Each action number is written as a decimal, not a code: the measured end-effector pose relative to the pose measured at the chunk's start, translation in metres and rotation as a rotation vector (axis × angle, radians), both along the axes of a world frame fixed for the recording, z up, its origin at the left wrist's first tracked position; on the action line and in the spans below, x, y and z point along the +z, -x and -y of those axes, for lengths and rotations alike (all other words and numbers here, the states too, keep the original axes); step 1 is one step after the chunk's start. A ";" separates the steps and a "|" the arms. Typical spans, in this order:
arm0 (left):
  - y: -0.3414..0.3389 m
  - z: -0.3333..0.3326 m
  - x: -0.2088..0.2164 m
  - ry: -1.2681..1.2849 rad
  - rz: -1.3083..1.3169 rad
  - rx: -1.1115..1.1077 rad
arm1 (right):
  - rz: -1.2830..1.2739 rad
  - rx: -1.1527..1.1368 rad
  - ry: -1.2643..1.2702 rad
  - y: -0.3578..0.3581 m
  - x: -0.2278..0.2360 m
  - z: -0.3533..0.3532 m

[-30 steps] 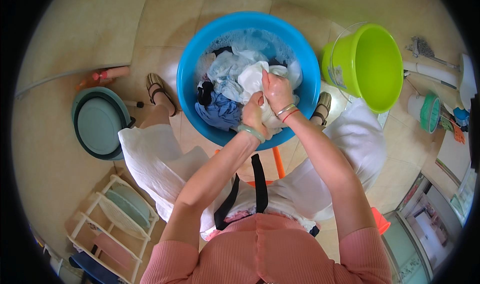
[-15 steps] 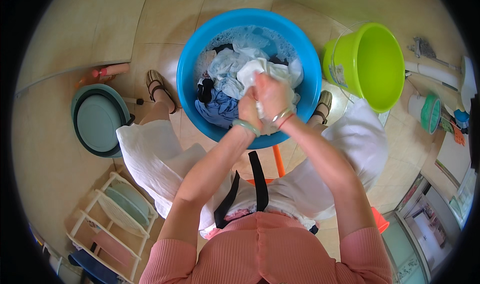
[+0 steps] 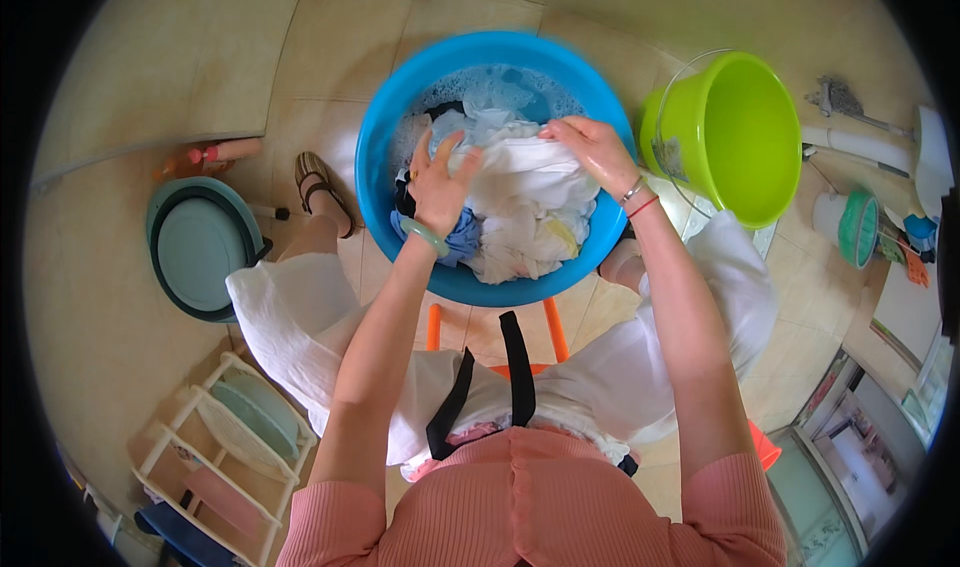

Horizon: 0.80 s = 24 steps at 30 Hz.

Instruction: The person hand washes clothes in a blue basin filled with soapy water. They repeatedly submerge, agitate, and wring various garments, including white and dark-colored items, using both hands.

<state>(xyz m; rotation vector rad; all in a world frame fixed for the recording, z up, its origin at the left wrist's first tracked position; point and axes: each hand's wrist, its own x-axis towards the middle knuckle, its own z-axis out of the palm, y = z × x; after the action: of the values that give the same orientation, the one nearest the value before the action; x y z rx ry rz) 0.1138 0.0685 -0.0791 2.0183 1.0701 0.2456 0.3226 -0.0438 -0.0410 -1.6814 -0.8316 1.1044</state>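
In front of me is a round blue basin (image 3: pixel 370 167) with sudsy water (image 3: pixel 545 87) and a heap of wet laundry. A white garment (image 3: pixel 520 172) lies spread across the top of the heap. My right hand (image 3: pixel 597 155) pinches its far right edge between thumb and fingers. Over the left side of the heap, my left hand (image 3: pixel 438 185) has its fingers spread and holds nothing. Just beneath that hand a blue cloth (image 3: pixel 463 239) shows, with dark pieces partly hidden beside it. A cream-coloured cloth (image 3: pixel 515 257) is bunched at the basin's near side.
Right of the basin, a lime-green bucket (image 3: pixel 690 147) with a wire handle tilts toward the right. A grey-green basin (image 3: pixel 200 242) leans at the left wall. A cream rack (image 3: pixel 225 447) stands at lower left. Orange legs (image 3: pixel 555 329) show below the blue basin.
My hands were together gripping the bunched white cloth; now they are apart. The left hand has moved left and opened, the right has moved right, and the white garment is spread out.
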 end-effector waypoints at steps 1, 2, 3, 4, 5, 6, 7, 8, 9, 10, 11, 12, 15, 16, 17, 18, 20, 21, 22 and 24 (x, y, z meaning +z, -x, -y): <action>-0.010 0.012 0.021 -0.217 0.050 -0.033 | -0.073 0.034 0.075 -0.001 0.013 -0.003; -0.015 0.016 0.032 -0.259 0.084 -0.091 | -0.080 0.043 0.031 0.006 0.025 -0.004; -0.019 0.020 0.043 -0.305 0.116 -0.148 | -0.091 0.055 -0.017 0.012 0.032 -0.007; -0.023 0.026 0.054 -0.345 0.148 -0.207 | -0.102 0.068 -0.065 0.016 0.035 -0.007; -0.022 0.017 0.054 -0.240 0.152 -0.268 | -0.041 0.053 -0.112 0.019 0.035 -0.005; -0.021 0.011 0.056 -0.135 0.155 -0.327 | 0.132 0.125 -0.113 0.023 0.032 -0.003; -0.017 0.006 0.059 0.140 0.151 -0.219 | 0.306 0.197 -0.112 0.026 0.027 -0.001; -0.020 0.006 0.075 0.239 0.215 -0.142 | 0.480 0.267 -0.097 0.027 0.022 0.002; -0.023 0.008 0.089 0.334 0.276 -0.058 | 0.518 0.444 0.120 0.029 0.020 0.001; -0.024 0.010 0.094 0.429 0.336 0.028 | 0.569 0.399 0.160 0.028 0.015 0.005; -0.021 0.004 0.092 0.502 0.493 0.141 | 0.622 0.354 0.191 0.027 0.008 0.011; -0.019 -0.005 0.101 0.562 0.528 0.227 | 0.676 0.299 0.228 0.024 -0.001 0.019; 0.000 -0.024 0.070 0.661 0.801 0.366 | 0.340 0.018 0.142 0.012 0.000 0.013; 0.008 -0.029 0.056 0.688 0.852 0.404 | 0.098 -0.060 0.170 0.011 0.006 0.008; 0.009 -0.031 0.047 0.724 0.909 0.433 | 0.025 -0.156 0.034 0.013 0.005 0.008; 0.008 -0.030 0.042 0.921 1.017 0.475 | -0.030 -0.196 -0.108 0.023 0.016 0.001; -0.001 -0.021 0.037 1.324 1.225 0.543 | 0.020 -0.157 -0.340 0.046 0.033 -0.008; -0.008 -0.012 0.040 1.547 1.216 0.498 | 0.122 -0.089 -0.435 0.057 0.035 -0.009; -0.018 -0.003 0.040 1.591 1.108 0.523 | 0.381 0.105 -0.470 0.068 0.030 -0.006; -0.019 0.007 0.019 1.592 0.929 0.517 | 0.498 0.328 -0.410 0.109 0.055 -0.005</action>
<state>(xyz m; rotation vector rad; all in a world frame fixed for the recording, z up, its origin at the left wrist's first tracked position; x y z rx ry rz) 0.1323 0.0617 -0.0605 0.1033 0.6668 0.3598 0.2138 -0.0393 0.0138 -1.5121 -1.5800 0.6529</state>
